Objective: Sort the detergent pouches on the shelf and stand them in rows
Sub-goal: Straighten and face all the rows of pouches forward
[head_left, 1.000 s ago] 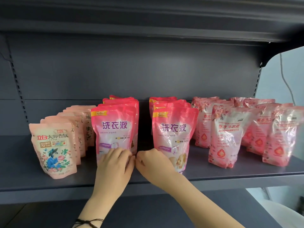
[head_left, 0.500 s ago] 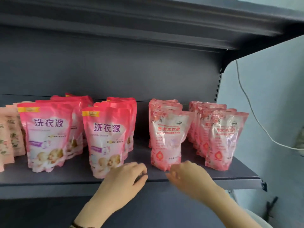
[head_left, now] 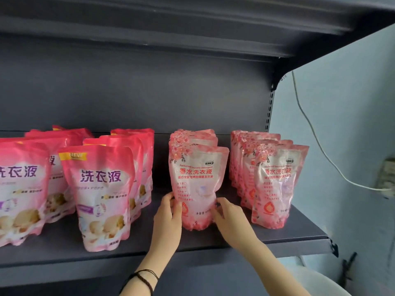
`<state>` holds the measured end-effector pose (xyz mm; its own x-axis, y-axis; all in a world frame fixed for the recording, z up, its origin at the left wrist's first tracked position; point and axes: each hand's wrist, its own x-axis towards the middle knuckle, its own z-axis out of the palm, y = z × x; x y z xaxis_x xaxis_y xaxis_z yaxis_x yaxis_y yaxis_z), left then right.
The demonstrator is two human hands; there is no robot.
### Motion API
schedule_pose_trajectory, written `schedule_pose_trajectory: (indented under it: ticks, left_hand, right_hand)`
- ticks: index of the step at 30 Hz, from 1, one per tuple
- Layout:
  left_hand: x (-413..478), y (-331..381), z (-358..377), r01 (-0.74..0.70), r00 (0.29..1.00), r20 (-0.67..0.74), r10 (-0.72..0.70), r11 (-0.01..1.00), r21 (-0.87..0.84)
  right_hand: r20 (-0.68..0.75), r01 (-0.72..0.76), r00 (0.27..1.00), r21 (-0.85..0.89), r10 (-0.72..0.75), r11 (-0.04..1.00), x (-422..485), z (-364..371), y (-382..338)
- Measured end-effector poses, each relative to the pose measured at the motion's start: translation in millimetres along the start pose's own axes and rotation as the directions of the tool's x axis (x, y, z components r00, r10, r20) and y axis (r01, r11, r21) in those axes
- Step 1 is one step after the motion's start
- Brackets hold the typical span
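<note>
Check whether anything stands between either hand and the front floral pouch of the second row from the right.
Nothing visible does: the left hand and the right hand each grip the front floral pouch at a lower edge, in direct contact.

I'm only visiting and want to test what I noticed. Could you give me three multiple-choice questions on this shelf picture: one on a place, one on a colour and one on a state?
1. What do the left hand and the right hand grip?
A. the front floral pouch of the second row from the right
B. a blue bottle
C. a cardboard box

2. The NEW tag on the bright pink pouch is
A. green
B. yellow
C. blue

3. The gripped pouch is
A. lying flat
B. hanging from a hook
C. upright on the shelf

Answers:
1 A: the fingers of both hands curl round its lower edges.
2 B: the tag is a yellow band at the pouch's top corner.
3 C: its base is on the shelf and its top points up.
</note>
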<state>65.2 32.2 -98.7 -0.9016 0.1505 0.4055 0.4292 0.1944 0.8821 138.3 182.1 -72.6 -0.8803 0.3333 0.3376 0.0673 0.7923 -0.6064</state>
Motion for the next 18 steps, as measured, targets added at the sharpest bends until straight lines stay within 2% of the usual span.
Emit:
schedule_pose_trajectory:
  ticks: [4, 7, 10, 12, 13, 15, 18]
  left_hand:
    - [6, 3, 4, 0.004, 1.000, 0.018, -0.004, 1.000, -0.020]
    - [8, 8, 1, 0.020, 0.998, 0.058, -0.021, 1.000, 0.010]
    - [6, 24, -13, -0.029, 0.993, 0.118, 0.017, 0.994, 0.101]
    - [11, 48, -31, -0.197, 0.979, 0.103, 0.178, 0.954, 0.227]
    - [17, 66, -42, -0.298, 0.955, 0.102, 0.280, 0.903, 0.310]
    - [37, 112, -63, -0.457, 0.885, 0.168, 0.435, 0.738, 0.497]
    - [79, 178, -82, -0.523, 0.828, 0.306, 0.471, 0.449, 0.724]
  right_hand:
    - [0.005, -0.010, 1.000, 0.073, 0.009, 0.997, 9, 0, 6]
    - [0.065, 0.008, 0.998, 0.053, -0.011, 0.999, 10, -9, 7]
    - [0.202, 0.087, 0.978, -0.155, -0.055, 0.984, 9, -34, -1]
    - [0.317, 0.194, 0.943, -0.280, -0.101, 0.940, 12, -63, -16]
    - [0.358, 0.245, 0.925, -0.308, -0.127, 0.919, 16, -82, -28]
    - [0.376, 0.350, 0.903, -0.368, -0.207, 0.861, 30, -123, -58]
    - [0.338, 0.429, 0.890, -0.397, -0.306, 0.811, 68, -167, -97]
